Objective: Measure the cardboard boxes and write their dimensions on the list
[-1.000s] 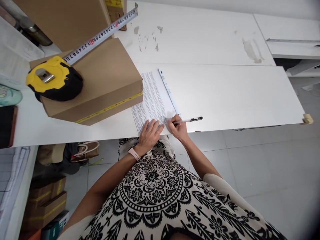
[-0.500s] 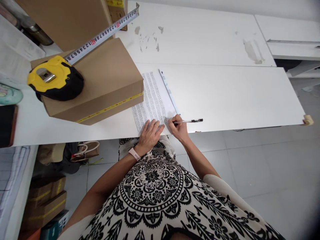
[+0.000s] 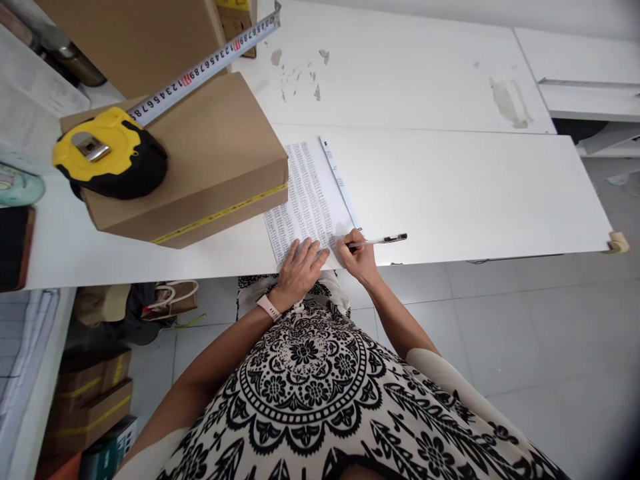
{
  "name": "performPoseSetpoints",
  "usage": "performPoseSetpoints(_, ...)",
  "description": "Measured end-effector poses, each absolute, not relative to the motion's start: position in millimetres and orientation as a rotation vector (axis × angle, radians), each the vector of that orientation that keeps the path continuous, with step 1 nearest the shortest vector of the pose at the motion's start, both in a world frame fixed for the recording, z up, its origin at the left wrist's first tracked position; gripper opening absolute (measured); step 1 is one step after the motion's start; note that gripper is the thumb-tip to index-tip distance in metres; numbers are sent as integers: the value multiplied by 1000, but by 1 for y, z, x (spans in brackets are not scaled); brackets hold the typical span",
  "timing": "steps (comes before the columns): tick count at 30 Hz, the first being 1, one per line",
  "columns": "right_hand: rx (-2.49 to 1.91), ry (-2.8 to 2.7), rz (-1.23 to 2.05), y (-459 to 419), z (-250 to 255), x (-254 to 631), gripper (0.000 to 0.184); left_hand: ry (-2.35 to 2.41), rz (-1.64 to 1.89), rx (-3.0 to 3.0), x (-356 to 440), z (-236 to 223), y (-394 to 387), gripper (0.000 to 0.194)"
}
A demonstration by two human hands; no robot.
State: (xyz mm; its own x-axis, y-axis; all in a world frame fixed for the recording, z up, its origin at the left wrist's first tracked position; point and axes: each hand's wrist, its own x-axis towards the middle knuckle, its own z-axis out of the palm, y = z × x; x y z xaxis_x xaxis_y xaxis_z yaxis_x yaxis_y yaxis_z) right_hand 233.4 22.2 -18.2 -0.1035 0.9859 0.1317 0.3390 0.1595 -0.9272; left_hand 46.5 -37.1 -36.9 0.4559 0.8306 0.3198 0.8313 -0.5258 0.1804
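My left hand [image 3: 300, 267] lies flat, fingers stretched out, on the near end of a printed sheet [image 3: 305, 193] of small figures on the white table [image 3: 450, 193]. Just to its right, my right hand [image 3: 356, 255] is closed round a pen [image 3: 383, 239] whose tip touches the sheet's near right corner. A closed cardboard box [image 3: 210, 153] sits left of the sheet, overlapping its edge. On the box rests a yellow and black tape measure [image 3: 107, 155] with its blade [image 3: 205, 67] pulled out toward the far side.
A larger cardboard box [image 3: 135, 37] stands behind the first one. A roll of tape [image 3: 619, 241] sits at the table's right corner. Under the table at left are a bag [image 3: 170, 300] and stacked cartons [image 3: 90, 400]. Grey tiled floor [image 3: 540, 333] lies to the right.
Almost nothing differs. The pen and my right hand shift by a few pixels on the sheet; my left hand stays put.
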Motion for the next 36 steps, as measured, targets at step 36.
performPoseSetpoints(36, -1273, -1652, 946, 26, -18, 238, 31, -1472, -643, -2610, 47, -40, -37, 38)
